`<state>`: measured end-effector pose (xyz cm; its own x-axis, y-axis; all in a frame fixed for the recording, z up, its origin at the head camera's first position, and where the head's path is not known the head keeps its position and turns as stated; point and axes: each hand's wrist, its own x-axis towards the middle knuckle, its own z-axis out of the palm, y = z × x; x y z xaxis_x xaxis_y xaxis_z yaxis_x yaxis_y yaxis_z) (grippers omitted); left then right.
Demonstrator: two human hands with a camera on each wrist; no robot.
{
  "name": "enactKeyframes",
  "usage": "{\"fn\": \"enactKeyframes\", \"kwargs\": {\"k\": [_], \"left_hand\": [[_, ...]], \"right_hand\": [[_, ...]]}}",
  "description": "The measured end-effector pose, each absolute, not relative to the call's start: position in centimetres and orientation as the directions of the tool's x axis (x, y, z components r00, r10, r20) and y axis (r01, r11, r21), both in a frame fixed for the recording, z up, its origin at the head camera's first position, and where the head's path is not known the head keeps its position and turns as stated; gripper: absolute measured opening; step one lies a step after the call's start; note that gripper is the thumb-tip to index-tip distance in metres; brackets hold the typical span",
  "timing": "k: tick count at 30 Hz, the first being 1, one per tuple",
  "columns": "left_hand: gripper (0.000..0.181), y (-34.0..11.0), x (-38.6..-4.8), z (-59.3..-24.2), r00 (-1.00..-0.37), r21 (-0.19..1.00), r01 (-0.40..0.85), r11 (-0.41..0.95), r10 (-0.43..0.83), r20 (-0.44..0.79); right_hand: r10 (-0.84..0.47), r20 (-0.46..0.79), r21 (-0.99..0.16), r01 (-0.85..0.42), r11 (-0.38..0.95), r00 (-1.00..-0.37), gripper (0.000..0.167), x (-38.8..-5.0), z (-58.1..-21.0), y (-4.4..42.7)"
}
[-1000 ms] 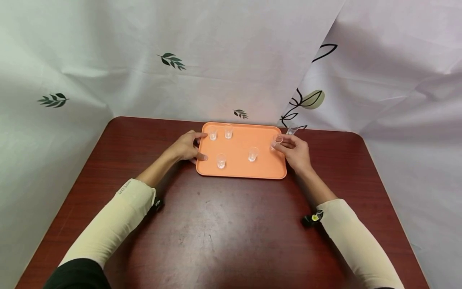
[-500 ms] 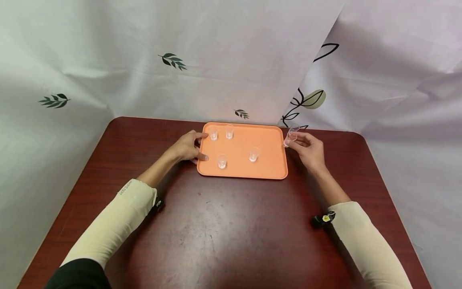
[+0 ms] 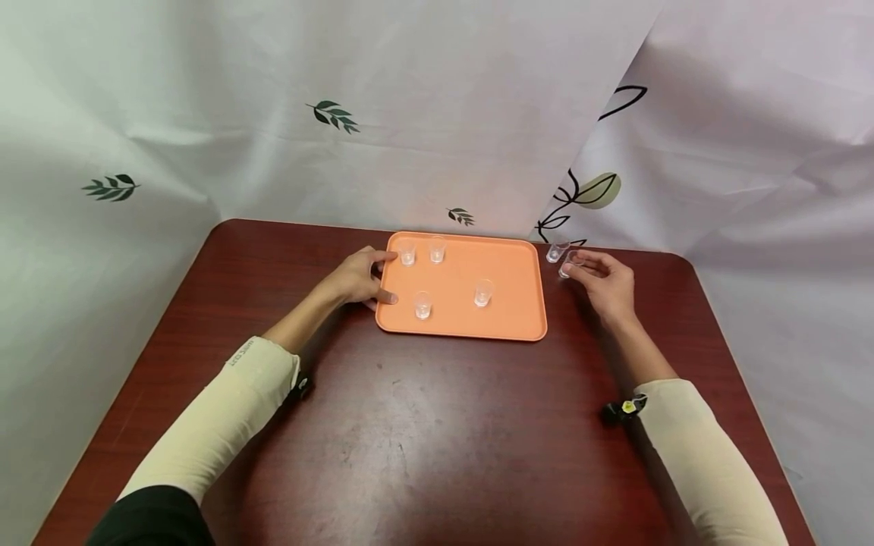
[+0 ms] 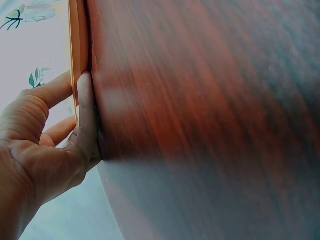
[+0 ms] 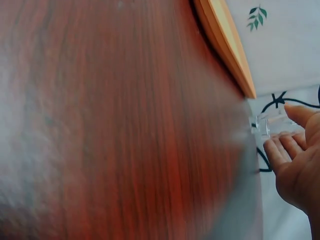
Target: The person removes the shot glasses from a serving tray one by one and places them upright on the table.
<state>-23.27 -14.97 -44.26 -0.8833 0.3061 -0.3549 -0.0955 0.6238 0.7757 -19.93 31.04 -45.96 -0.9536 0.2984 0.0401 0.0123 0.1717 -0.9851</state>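
My left hand grips the left edge of an orange tray; in the left wrist view the tray's rim sits between thumb and fingers. Several small clear shot glasses stand on the tray: two at its back left, one at the front left and one right of the middle. To the right of the tray, my right hand pinches another clear shot glass at the tabletop. In the right wrist view that shot glass shows between thumb and fingers. Another shot glass stands just behind it.
The dark red wooden table extends in front of the tray. White cloth with leaf prints hangs close behind the table's back edge and along both sides.
My right hand has lifted a shot glass off the tray's right side and carried it rightward to the table, near the other glass there. The left hand stays on the tray.
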Motion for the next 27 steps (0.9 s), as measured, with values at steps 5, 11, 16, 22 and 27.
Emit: {"fn": "enactKeyframes", "kwargs": {"k": [5,11,16,22,27], "left_hand": [[0.099,-15.0,-23.3,-44.2,-0.884,0.785,-0.096,0.613,0.311,-0.350],[0.097,-15.1,-23.2,-44.2,-0.881,0.788,-0.099,0.608,0.314,-0.353],[0.098,-15.0,-23.1,-44.2,-0.882,0.789,-0.101,0.606,0.312,-0.352],[0.097,-15.0,-23.1,-44.3,-0.883,0.784,-0.082,0.616,0.320,-0.344],[0.098,-14.9,-23.1,-44.4,-0.884,0.783,-0.083,0.617,0.317,-0.344]], "right_hand": [[0.316,0.033,-0.979,0.033,0.203,-0.948,0.045,-20.3,-45.9,31.8],[0.353,0.007,-0.977,0.069,0.203,-0.935,0.045,-20.9,-46.0,32.4],[0.361,0.009,-0.968,0.082,0.236,-0.933,0.045,-21.6,-46.2,32.8],[0.390,-0.017,-0.988,0.076,0.136,-0.921,0.046,-22.5,-46.5,33.2],[0.392,-0.032,-0.989,0.084,0.118,-0.920,0.049,-22.8,-46.5,33.6]]}}
